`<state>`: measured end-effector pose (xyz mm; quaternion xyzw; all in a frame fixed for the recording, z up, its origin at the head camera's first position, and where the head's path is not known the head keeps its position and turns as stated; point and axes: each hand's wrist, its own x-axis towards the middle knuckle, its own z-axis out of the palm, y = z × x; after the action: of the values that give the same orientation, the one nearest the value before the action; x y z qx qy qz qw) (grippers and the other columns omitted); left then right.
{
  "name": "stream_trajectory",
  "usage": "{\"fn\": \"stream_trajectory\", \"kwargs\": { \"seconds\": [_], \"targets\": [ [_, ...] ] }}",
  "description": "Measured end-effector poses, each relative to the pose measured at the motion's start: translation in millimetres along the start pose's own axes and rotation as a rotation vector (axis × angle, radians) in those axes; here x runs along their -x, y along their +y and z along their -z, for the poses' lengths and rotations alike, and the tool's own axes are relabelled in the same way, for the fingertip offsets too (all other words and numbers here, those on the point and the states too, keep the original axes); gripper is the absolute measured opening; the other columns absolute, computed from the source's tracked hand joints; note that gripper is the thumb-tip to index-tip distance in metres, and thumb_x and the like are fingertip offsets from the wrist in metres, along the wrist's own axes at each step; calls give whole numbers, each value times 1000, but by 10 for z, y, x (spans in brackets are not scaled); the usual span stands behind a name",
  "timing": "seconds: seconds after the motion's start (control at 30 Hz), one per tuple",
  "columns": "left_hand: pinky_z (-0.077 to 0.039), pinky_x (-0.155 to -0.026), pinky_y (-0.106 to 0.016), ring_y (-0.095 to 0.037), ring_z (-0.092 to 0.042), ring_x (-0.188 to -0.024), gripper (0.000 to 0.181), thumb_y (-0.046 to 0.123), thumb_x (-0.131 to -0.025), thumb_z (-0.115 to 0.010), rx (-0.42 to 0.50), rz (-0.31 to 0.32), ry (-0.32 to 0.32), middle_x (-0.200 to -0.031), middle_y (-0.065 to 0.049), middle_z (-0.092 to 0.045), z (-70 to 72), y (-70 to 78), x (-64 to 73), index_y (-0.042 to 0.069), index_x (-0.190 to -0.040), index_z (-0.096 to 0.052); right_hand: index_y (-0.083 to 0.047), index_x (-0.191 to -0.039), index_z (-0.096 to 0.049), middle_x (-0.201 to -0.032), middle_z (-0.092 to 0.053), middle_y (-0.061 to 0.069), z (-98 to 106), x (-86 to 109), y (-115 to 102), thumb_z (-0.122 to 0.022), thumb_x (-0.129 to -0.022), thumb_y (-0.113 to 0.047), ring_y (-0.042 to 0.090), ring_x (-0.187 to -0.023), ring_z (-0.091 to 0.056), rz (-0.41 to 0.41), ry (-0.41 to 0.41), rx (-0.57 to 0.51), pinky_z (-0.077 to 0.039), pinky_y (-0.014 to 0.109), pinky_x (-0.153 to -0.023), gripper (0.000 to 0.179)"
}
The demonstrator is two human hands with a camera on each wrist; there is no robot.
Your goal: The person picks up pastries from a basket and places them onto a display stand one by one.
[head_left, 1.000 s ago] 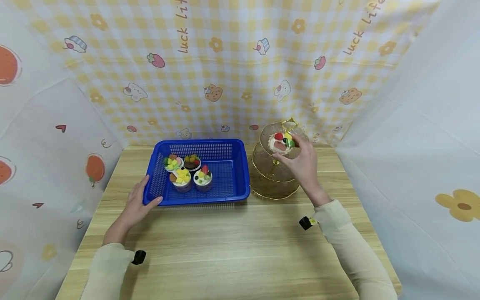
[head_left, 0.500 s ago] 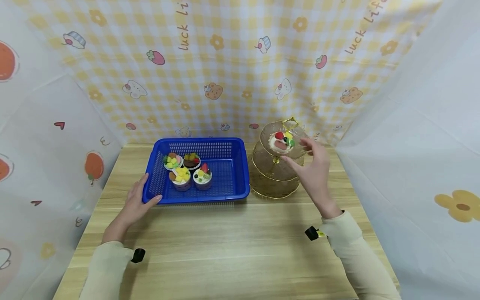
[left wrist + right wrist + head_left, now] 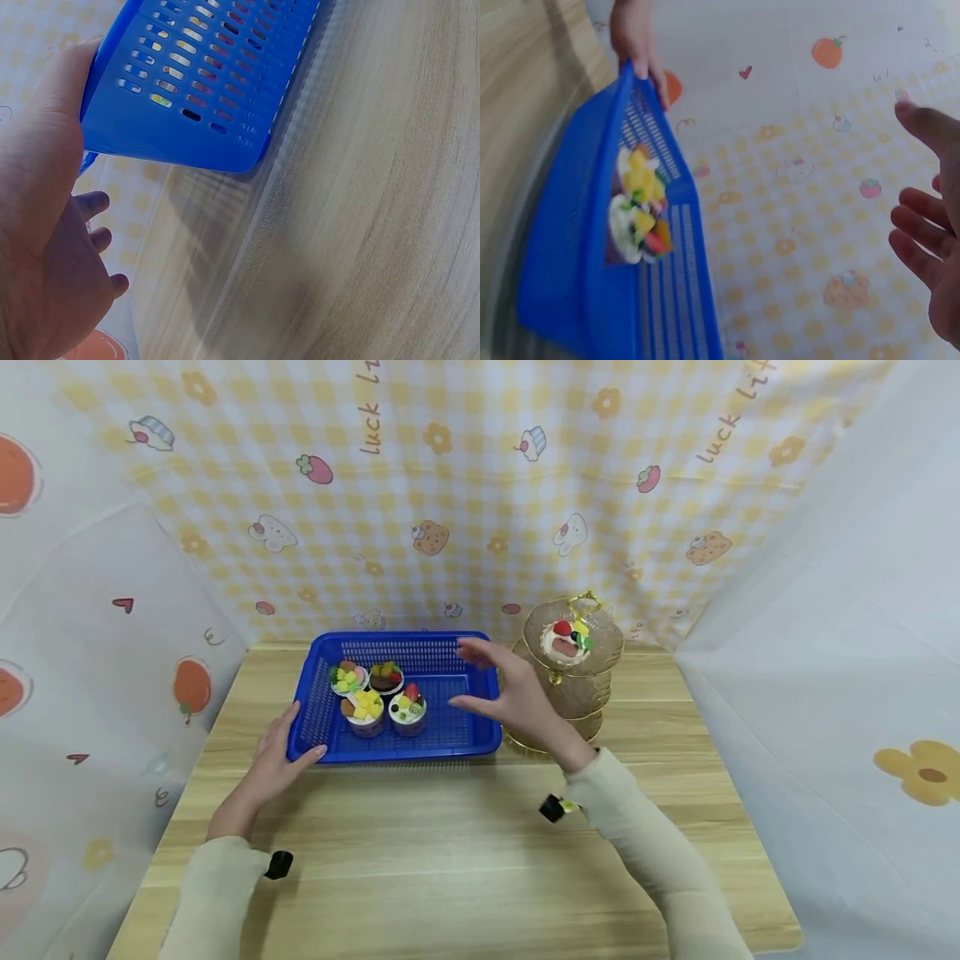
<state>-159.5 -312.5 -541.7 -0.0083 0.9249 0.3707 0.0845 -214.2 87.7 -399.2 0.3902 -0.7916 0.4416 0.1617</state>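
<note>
My left hand (image 3: 272, 767) holds the near left corner of a blue plastic basket (image 3: 420, 753), thumb on the front rim and fingers along the left side. Inside, at the left and middle, stand several fruit-topped dessert cups: one with yellow cubes (image 3: 365, 714), one with a strawberry (image 3: 408, 710), a chocolate one (image 3: 386, 677) and a green-and-yellow one (image 3: 348, 677). Over the basket's right end hovers my right hand (image 3: 517, 697), thumb and fingers spread apart, holding nothing. On the top tier of a gold-rimmed tiered stand (image 3: 611, 639) sits another fruit-topped dessert cup (image 3: 564, 646).
The basket and the stand are side by side at the back of the wooden table (image 3: 420, 852). A yellow checked cloth (image 3: 465, 485) hangs behind them. White printed sheets (image 3: 810, 660) close off both sides.
My right hand first held the dessert cup on the stand's top tier. It let go, drew back right, then swung left over the basket. My left hand stayed at the basket's corner.
</note>
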Motion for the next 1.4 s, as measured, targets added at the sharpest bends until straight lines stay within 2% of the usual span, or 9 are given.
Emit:
{"fn": "stream_trajectory", "kwargs": {
  "seconds": [0.2,0.4,0.5,0.7,0.87,1.0,1.2,1.4],
  "targets": [
    [-8,-107,-82,-55,6,-149,99,55,-94,-58,0,-3,6,-166,-25,4,15,15,-26,25,-159,11,-9,-145,-48,-135,-63,9,-361,-519,196,-89,-73,-22,20,-123,-59,-47,-116,-102,-50,36,-103,84],
    [-8,-108,-82,-54,7,-149,99,54,-94,-58,12,6,7,-166,-25,4,-3,-4,-13,26,-159,12,-25,-151,-41,-146,-53,0,-653,-921,469,-85,-77,-29,13,-131,-51,-239,-254,-212,-42,40,-112,86],
    [-8,-108,-82,-54,7,-149,99,54,-94,-58,19,7,10,-166,-23,5,-7,-31,-10,27,-159,12,-31,-149,-42,-146,-53,-1,-820,-1012,654,-83,-79,-32,12,-130,-50,-303,-270,-255,-41,43,-113,81],
    [-8,-108,-82,-54,6,-149,99,54,-94,-59,18,13,18,-167,-22,4,3,-36,-18,29,-159,11,-33,-146,-47,-143,-56,1,-1125,-1000,975,-82,-81,-34,24,-133,-50,-419,-274,-307,-41,50,-113,74],
    [-8,-107,-82,-53,8,-150,99,54,-94,-59,31,20,12,-166,-23,6,-13,-22,-9,29,-159,11,-33,-144,-49,-145,-55,0,-1288,-914,1159,-82,-81,-34,20,-135,-49,-534,-278,-283,-44,42,-111,71],
    [-10,-107,-82,-53,7,-150,99,55,-93,-59,33,25,13,-166,-23,6,-12,-18,-10,30,-159,11,-28,-144,-50,-143,-56,0,-1401,-859,1263,-83,-81,-29,19,-134,-50,-613,-285,-254,-43,41,-112,71],
    [-9,-107,-82,-53,7,-150,99,54,-93,-60,33,36,21,-166,-24,6,2,-33,-5,30,-159,11,-27,-146,-47,-145,-53,1,-1573,-790,1379,-81,-82,-29,21,-137,-47,-655,-349,-238,-43,43,-112,73],
    [-8,-108,-82,-53,6,-150,99,53,-94,-60,28,27,22,-167,-21,3,-30,-36,-19,30,-159,10,-22,-147,-47,-146,-54,4,-1650,-691,1475,-82,-82,-27,22,-134,-50,-670,-346,-217,-44,42,-111,74]
  ]
}}
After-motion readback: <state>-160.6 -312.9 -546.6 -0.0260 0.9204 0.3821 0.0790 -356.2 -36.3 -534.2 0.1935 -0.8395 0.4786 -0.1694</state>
